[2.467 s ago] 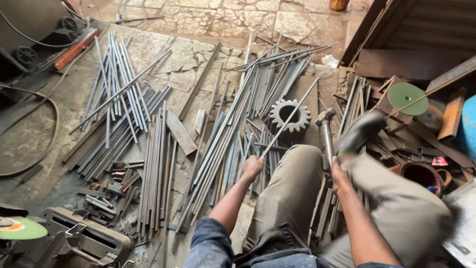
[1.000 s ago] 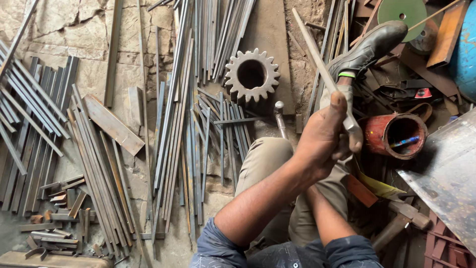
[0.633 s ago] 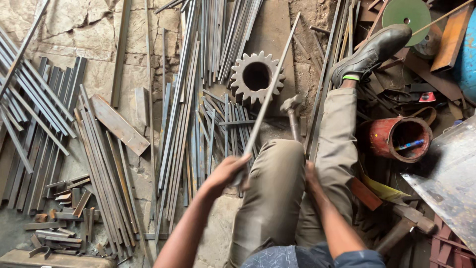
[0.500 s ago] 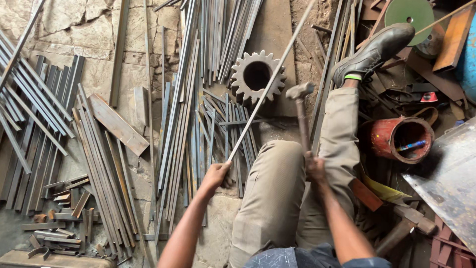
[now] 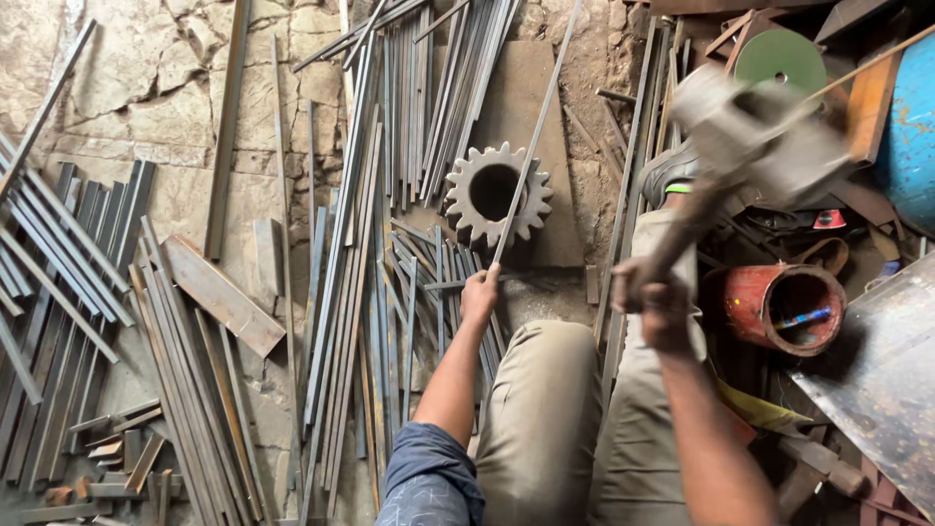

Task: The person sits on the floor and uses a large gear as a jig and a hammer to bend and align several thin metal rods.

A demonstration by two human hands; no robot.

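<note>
My left hand (image 5: 479, 294) grips the near end of a long thin steel rod (image 5: 534, 136) that lies across the toothed gear wheel (image 5: 497, 194) on the floor. My right hand (image 5: 654, 300) is closed around the wooden handle of a heavy hammer (image 5: 758, 131), which is raised high toward the camera and blurred by motion. My legs in khaki trousers (image 5: 584, 409) stretch forward, with a dark shoe (image 5: 672, 170) partly hidden behind the hammer.
Flat steel strips and rods (image 5: 370, 244) cover the stone floor left and centre. A red cylindrical can (image 5: 784, 307) sits at right, beside a metal sheet (image 5: 877, 380), a green grinding disc (image 5: 779, 60) and a blue drum (image 5: 906, 117).
The hammer has swung up from low over the gear to high near the camera. My left hand has slid the rod forward so that it rests across the gear.
</note>
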